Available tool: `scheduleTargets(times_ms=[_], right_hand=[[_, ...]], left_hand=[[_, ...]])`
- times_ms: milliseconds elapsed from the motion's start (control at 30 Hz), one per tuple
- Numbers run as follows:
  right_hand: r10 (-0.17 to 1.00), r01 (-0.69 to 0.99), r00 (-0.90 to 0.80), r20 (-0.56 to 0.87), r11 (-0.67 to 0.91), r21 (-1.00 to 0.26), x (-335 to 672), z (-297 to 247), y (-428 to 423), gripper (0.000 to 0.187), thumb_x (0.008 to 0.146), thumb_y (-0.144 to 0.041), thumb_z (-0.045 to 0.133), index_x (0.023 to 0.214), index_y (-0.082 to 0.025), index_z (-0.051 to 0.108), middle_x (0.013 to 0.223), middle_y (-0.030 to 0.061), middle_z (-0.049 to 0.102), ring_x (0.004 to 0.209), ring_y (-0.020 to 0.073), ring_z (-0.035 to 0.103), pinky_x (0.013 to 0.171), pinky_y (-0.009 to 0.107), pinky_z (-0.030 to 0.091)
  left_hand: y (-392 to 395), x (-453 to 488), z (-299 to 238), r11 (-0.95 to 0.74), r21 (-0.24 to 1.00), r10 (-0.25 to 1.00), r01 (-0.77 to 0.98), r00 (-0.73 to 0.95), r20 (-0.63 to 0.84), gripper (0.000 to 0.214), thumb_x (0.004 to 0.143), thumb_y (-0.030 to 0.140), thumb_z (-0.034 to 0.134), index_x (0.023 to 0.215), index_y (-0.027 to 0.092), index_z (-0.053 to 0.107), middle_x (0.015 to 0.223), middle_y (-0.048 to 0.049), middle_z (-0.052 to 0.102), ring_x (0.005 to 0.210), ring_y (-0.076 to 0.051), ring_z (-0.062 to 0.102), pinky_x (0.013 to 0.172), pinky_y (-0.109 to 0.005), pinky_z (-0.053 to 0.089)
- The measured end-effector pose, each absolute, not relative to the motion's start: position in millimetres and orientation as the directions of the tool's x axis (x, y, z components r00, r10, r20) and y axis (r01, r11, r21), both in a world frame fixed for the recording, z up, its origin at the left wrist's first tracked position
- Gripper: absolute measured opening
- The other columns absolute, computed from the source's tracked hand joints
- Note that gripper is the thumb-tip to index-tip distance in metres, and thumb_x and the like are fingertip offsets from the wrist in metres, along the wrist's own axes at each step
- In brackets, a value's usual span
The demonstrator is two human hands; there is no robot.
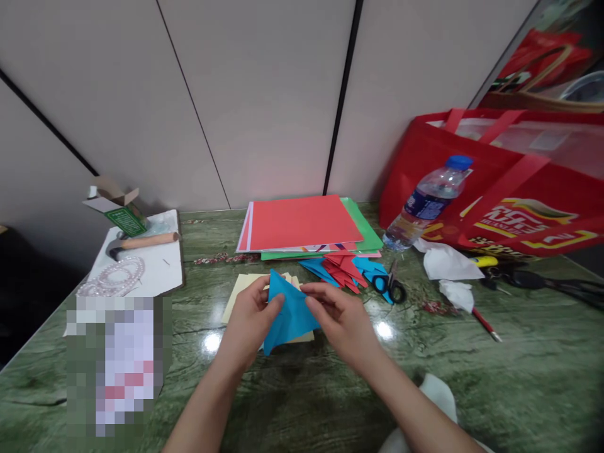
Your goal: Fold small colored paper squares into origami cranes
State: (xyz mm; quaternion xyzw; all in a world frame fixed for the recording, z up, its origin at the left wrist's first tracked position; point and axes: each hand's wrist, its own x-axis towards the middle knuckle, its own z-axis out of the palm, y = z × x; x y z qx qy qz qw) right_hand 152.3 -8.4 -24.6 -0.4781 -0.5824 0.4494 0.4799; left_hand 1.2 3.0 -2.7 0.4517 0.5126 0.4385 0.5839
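Observation:
A folded sheet of blue paper [293, 318] is held up between my two hands over the table. My left hand [252, 321] pinches its left side, thumb on the near face. At the right corner, my right hand [342, 314] grips the paper between thumb and fingers. Beneath it lie several cream paper sheets [234, 301], partly covered by the blue paper and my hands. Just behind my right hand is a pile of folded red paper pieces [340, 269] and blue paper pieces [321, 270]. Black-handled scissors [391, 286] rest at its right end.
Coloured paper sheets [302, 223] are stacked against the wall. To the right stand a water bottle [427, 204] and a red bag [500, 182], with crumpled tissues [448, 259] and a red pencil [487, 325] nearby. On the left, a white board [165, 267] bears a hammer [146, 242] and a small box [125, 217].

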Motion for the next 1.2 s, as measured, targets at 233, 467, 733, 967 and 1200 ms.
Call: scheduleTargets(times_ms=[233, 467, 733, 967, 1200], right_hand=[[0.999, -0.069, -0.008, -0.045, -0.045, -0.997, 154.3, -23.5, -4.5, 0.015, 0.075, -0.028, 0.059, 0.085, -0.018, 0.061, 0.067, 0.0003, 0.064, 0.057, 0.0122, 0.055, 0.049, 0.021, 0.039], [0.991, -0.183, -0.131, 0.023, -0.001, -0.983, 155.0, -24.0, -3.2, 0.019, 0.079, -0.024, 0.052, 0.095, -0.021, 0.063, 0.082, 0.0019, 0.066, 0.072, 0.0148, 0.061, 0.061, 0.024, 0.048], [0.97, -0.011, -0.191, 0.152, 0.153, -0.988, 154.0, -27.7, -6.5, 0.03, 0.072, -0.011, 0.054, 0.098, -0.021, 0.064, 0.098, 0.0057, 0.059, 0.076, 0.0158, 0.058, 0.064, 0.028, 0.051], [0.978, 0.083, -0.148, 0.149, 0.162, -0.983, 154.7, -28.6, -4.8, 0.016, 0.067, -0.009, 0.057, 0.077, -0.019, 0.066, 0.099, 0.0069, 0.057, 0.08, 0.0173, 0.059, 0.062, 0.027, 0.05], [0.977, 0.111, -0.088, 0.193, 0.202, -0.973, 154.2, -28.9, -5.2, 0.011, 0.065, -0.009, 0.058, 0.071, -0.018, 0.062, 0.092, 0.0057, 0.061, 0.083, 0.0179, 0.06, 0.061, 0.025, 0.049]], left_hand=[[1.3, -1.4, -1.8, 0.259, 0.953, 0.958, -0.157, 0.17, -0.232, 0.024, 0.069, 0.022, 0.068, 0.091, 0.016, 0.06, 0.08, -0.005, 0.071, 0.067, -0.017, 0.063, 0.064, -0.031, 0.05], [3.6, -4.6, 0.9, 0.286, 0.932, 0.957, -0.224, 0.108, -0.268, 0.026, 0.066, 0.022, 0.072, 0.088, 0.015, 0.06, 0.073, -0.0035, 0.07, 0.062, -0.014, 0.062, 0.059, -0.025, 0.05], [5.0, -7.5, -4.3, 0.282, 0.933, 0.958, -0.222, 0.108, -0.264, 0.031, 0.064, 0.023, 0.073, 0.091, 0.015, 0.06, 0.075, -0.0042, 0.07, 0.062, -0.014, 0.061, 0.06, -0.028, 0.051], [6.8, -9.0, -5.2, 0.315, 0.927, 0.946, -0.203, 0.15, -0.288, 0.036, 0.06, 0.02, 0.076, 0.091, 0.014, 0.059, 0.075, -0.0053, 0.07, 0.063, -0.015, 0.062, 0.061, -0.029, 0.051], [4.7, -4.4, -5.2, 0.297, 0.947, 0.947, -0.122, 0.168, -0.275, 0.037, 0.061, 0.021, 0.075, 0.094, 0.014, 0.06, 0.074, -0.005, 0.069, 0.062, -0.015, 0.061, 0.059, -0.029, 0.051]])
